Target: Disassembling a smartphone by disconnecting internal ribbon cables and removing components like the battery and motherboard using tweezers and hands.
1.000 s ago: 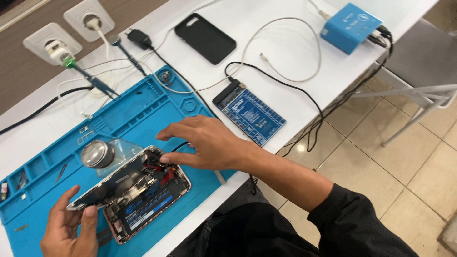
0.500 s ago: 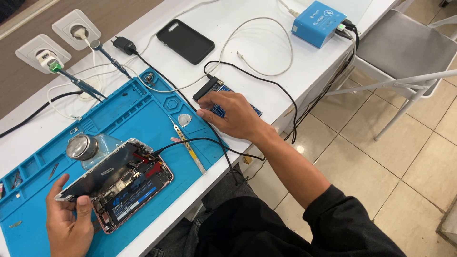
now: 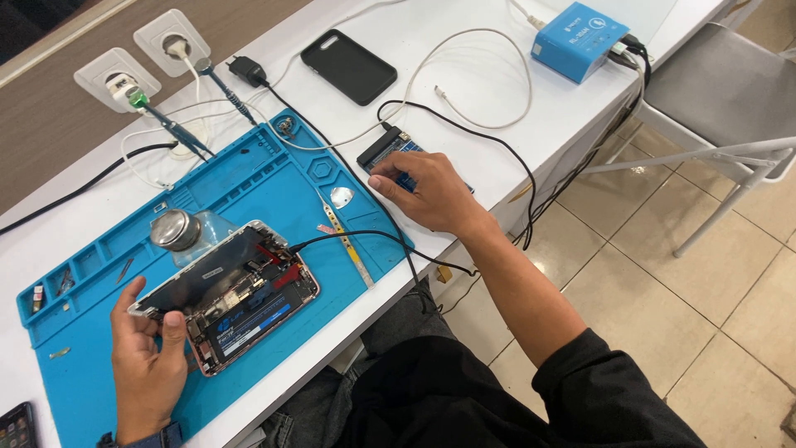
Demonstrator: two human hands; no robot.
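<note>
opened phone [image 3: 228, 299] on blue mat [image 3: 91, 274], front table edge | left hand [image 3: 149, 357] pinching lifted screen | right hand [image 3: 427, 195] fingers curled, pressing blue tester board [image 3: 383, 152] beyond mat's right edge | step: likely testing; next needs steady press

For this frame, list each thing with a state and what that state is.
Phone on mat: opened, screen lifted, insides showing.
Left hand: holding the lifted screen's edge.
Right hand: resting on the small circuit board.
Black phone: lying flat, dark.
Wall sockets: plugs in.
Tweezers: lying loose.
</note>
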